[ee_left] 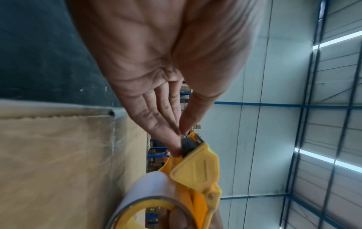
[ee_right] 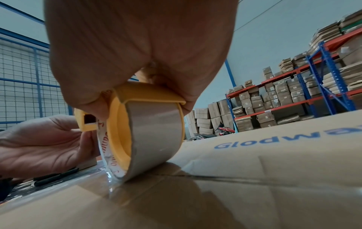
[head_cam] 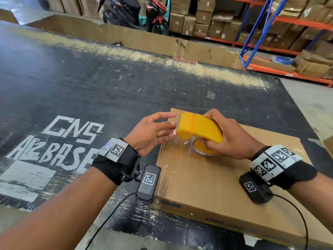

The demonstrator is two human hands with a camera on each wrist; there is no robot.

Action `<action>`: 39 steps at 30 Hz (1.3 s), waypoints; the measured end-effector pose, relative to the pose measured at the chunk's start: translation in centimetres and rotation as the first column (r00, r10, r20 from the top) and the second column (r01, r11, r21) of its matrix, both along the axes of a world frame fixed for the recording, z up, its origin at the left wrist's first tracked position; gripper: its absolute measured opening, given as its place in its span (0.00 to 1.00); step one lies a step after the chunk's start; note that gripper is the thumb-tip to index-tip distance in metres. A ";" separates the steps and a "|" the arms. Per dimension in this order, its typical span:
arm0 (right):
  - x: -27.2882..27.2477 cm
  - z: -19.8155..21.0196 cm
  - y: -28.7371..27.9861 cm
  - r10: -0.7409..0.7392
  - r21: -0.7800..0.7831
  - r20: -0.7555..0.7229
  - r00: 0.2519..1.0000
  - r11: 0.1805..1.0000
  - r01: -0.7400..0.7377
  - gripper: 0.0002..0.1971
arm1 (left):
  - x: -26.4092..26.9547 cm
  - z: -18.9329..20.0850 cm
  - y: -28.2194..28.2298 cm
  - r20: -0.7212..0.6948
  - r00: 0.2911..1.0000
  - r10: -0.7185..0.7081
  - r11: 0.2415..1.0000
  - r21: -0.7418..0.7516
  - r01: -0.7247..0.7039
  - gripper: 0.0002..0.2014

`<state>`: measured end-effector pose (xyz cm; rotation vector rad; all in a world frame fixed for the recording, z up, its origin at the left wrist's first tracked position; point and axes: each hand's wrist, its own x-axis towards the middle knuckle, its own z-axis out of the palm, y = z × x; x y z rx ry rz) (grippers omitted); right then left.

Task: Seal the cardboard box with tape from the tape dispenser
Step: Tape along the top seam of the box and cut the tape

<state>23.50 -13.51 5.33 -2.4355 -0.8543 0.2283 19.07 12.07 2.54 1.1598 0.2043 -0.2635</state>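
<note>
A flat cardboard box (head_cam: 216, 177) lies on the black table near me. My right hand (head_cam: 228, 139) grips the yellow tape dispenser (head_cam: 200, 128) from above. The clear tape roll (ee_right: 156, 131) rests on the box top beside the centre seam (ee_right: 215, 177). A shiny strip of clear tape (head_cam: 171, 159) covers the box's left end. My left hand (head_cam: 158, 130) reaches in from the left with straight fingers. Its fingertips (ee_left: 174, 144) touch the dispenser's cutter end (ee_left: 192, 139), with the thumb close by. I see no tape between them.
The black table (head_cam: 90, 87) carries white painted letters (head_cam: 59, 141) on my left. Tall cardboard sheets (head_cam: 144, 38) stand along its far edge. Blue and orange shelving (head_cam: 270, 24) with boxes and parked motorbikes (head_cam: 155, 13) lie beyond. The table ends at the right (head_cam: 297, 98).
</note>
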 end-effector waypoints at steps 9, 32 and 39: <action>-0.1 0.3 0.0 0.019 -0.020 0.006 1.000 1.000 -0.019 0.31 | 0.2 0.1 0.1 0.006 1.000 0.017 0.994 0.105 -0.017 0.22; 0.0 2.3 0.2 0.135 -0.323 0.038 0.990 0.939 -0.115 0.43 | -0.8 -6.9 3.2 -0.071 0.990 0.122 0.965 0.241 -0.101 0.21; 0.1 2.0 0.0 0.121 -0.326 0.031 0.992 0.940 -0.105 0.44 | -0.9 -7.4 3.8 0.400 0.907 -0.131 0.619 0.748 -0.240 0.22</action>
